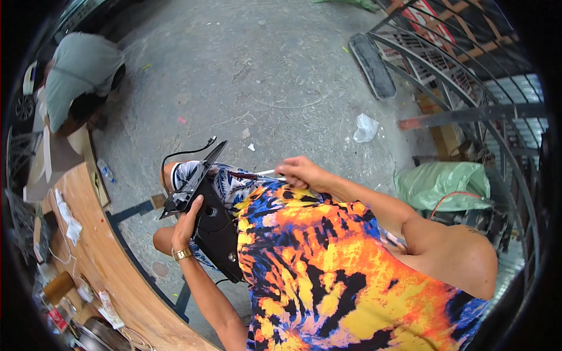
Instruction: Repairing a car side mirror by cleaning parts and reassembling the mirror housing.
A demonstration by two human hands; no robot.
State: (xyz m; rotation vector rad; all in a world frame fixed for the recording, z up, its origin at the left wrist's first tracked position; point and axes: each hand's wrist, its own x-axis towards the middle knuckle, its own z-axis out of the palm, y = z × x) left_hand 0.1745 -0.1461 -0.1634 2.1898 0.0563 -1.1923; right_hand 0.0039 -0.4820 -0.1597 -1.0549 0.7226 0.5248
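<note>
Grey floor [252, 76] stretches ahead, table [117, 263] edge left, metal rack [462, 116] right. Black case [218, 237] on lap [225, 184], left hand [185, 225] clamped on its outer edge. Right hand [303, 174] apart, fingers curled; can't tell if pinching anything.

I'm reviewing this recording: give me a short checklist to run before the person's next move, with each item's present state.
1. Left hand gripping the black housing: ok, at its side edge.
2. Right hand apart from the housing: ok, there is a gap between them.
3. Right hand holding nothing: cannot tell, its fingers are curled and blurred.
4. Black cable tucked away: not ok, it arches loose.
5. Co-worker away from the hands: ok, bent over at upper left.
</note>
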